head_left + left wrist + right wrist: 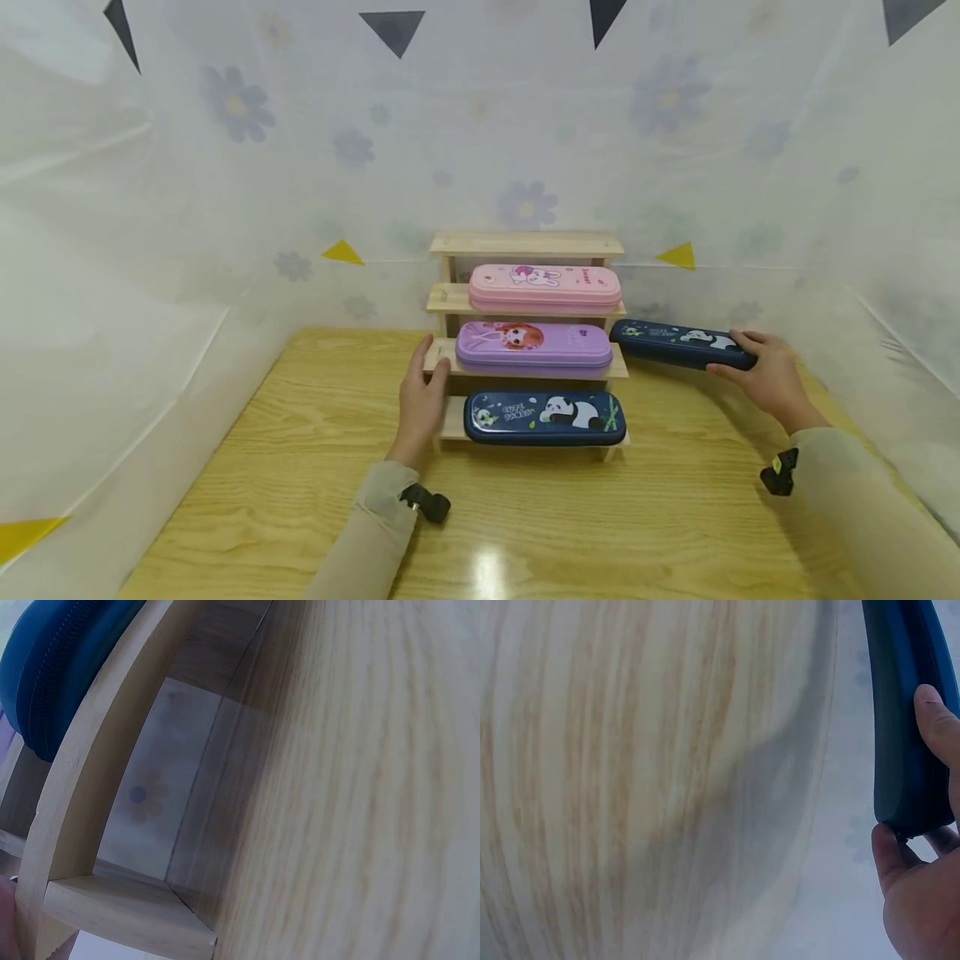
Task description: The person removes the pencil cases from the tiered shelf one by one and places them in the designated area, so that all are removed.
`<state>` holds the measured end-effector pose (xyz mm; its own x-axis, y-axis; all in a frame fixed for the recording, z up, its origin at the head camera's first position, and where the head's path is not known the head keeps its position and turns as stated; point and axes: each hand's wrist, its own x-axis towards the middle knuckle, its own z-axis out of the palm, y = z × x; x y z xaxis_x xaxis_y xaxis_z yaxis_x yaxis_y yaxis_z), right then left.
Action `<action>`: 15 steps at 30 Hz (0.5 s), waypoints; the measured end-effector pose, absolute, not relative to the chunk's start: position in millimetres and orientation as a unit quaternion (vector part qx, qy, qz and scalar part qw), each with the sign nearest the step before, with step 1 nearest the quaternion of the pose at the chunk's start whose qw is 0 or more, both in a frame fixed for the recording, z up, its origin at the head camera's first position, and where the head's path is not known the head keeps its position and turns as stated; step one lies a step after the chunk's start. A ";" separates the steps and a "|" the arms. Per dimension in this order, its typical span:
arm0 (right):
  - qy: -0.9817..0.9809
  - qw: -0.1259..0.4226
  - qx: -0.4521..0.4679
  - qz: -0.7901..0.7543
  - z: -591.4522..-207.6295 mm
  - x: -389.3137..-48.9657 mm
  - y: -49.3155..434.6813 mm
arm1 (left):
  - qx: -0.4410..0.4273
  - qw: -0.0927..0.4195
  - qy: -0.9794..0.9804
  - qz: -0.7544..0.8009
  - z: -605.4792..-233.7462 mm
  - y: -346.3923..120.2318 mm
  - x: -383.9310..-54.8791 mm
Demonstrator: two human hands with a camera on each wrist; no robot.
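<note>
My right hand (pixel 772 379) grips the right end of a navy pencil case with a panda print (pixel 663 343), thumb along its zipped side (pixel 911 720). The case's left end is right beside the wooden tiered rack (pixel 525 243). My left hand (pixel 422 408) rests at the rack's left end, its fingers fairly straight and thumb at a shelf's edge. On the rack lie a pink case with a rabbit (pixel 546 287), a purple case with a girl's picture (pixel 534 347) and, lowest, another navy panda case (pixel 545 417). In the left wrist view only a sliver of hand shows.
The rack stands on a wood-grain table (pixel 315 467). Pale flower-printed sheeting (pixel 450 117) hangs behind and on both sides. The rack's top shelf carries no case.
</note>
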<state>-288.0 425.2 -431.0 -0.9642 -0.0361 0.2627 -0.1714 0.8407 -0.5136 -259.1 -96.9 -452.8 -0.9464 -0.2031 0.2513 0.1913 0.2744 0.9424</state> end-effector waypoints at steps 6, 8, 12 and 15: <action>-0.954 0.110 0.063 0.273 -436.7 -288.3 424.4 | 0.010 0.164 -0.780 -0.604 -452.5 -96.1 -258.9; -0.954 0.102 0.065 0.274 -438.3 -289.1 424.7 | 0.012 0.164 -0.780 -0.604 -452.7 -96.0 -259.0; -0.956 0.084 0.064 0.276 -441.5 -291.6 426.8 | 0.015 0.164 -0.784 -0.599 -451.2 -95.4 -257.8; -0.958 0.071 0.063 0.272 -445.1 -294.9 428.9 | 0.016 0.163 -0.785 -0.597 -449.2 -94.9 -256.6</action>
